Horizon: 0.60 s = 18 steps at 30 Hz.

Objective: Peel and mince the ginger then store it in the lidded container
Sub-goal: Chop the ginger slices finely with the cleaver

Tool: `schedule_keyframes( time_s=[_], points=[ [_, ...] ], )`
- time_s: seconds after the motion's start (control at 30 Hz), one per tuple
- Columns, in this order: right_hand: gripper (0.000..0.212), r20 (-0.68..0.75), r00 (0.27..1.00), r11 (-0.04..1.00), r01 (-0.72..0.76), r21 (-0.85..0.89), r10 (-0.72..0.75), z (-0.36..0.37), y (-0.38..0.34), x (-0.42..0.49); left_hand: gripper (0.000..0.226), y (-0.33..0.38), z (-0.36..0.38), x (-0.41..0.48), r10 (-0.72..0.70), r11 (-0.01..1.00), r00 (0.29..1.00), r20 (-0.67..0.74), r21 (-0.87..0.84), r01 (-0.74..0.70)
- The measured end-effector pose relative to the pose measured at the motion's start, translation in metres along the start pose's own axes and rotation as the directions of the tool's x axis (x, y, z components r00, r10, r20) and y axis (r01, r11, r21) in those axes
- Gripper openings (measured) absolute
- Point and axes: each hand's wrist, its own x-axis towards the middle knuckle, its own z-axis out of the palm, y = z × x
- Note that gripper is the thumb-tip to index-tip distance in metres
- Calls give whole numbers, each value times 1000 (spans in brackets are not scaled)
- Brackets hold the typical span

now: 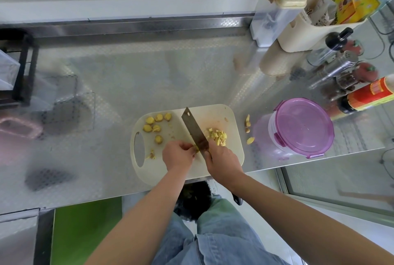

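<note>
Right, head cam, the only view. Cream cutting board sits on the steel counter, by the counter's near edge, w/ its handle slot at the board's left end.

L hand is over the board's near-middle, thumb & fingertips pinching a small ginger piece right against the cleaver blade. R hand is over the board's near-right part, fingers clenched round the cleaver's handle at the blade's heel; the handle is mostly hidden under the hand. Blade runs diagonally from there toward the board's far edge, the holed corner near the far-middle. Can't tell if the edge touches the board.

Ginger slices, six or so rounds, lie loose on the board's far-left part. Chopped ginger pile lies on the board's right part, just beside the blade & the R hand's knuckles. A few thin scraps sit on the board's near-left, by the slot. Peel bits lie off the board, on the counter just past its right edge.

Lidded container, clear w/ purple lid on, stands right of the board, beyond the peel bits. Further right of the board & farther back: red-label bottle, metal shaker, cream caddy.
</note>
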Motion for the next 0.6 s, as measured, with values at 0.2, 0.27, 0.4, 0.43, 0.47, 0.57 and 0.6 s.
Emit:
schedule_keyframes(
  time_s=[0.2, 0.27, 0.4, 0.43, 0.47, 0.57, 0.6],
  points=[
    [10, 38, 999, 998, -29, -50, 31, 1, -8, 6, 5, 0, -2, 1, 29, 999, 999, 14, 35, -29],
    [10, 29, 999, 999, -24, -44, 26, 2, -10, 8, 5, -1, -2, 1, 33, 998, 999, 16, 43, -34],
    [12, -12, 1000, 1000, -6, -18, 6, 4, -13, 16, 4, 0, -2, -1, 22, 1000, 1000, 4, 17, -22],
    [13, -22, 1000, 1000, -7, 4, 7, 3, -13, 18, 6, 0, -2, -1, 18, 1000, 1000, 1, 15, -18],
    [14, -34, 999, 1000, -8, 28, 9, 2, -12, 20, 8, -1, -2, -1, 14, 1000, 1000, -1, 12, -14],
    [19, -71, 997, 998, -2, 68, 7, -2, -8, 19, 19, -2, -2, -1, 7, 1000, 1000, -3, -15, -7],
    [20, -77, 997, 997, 5, 74, 1, -4, -6, 17, 23, -2, -2, -1, 4, 1000, 1000, -2, -16, -4]
  ],
)
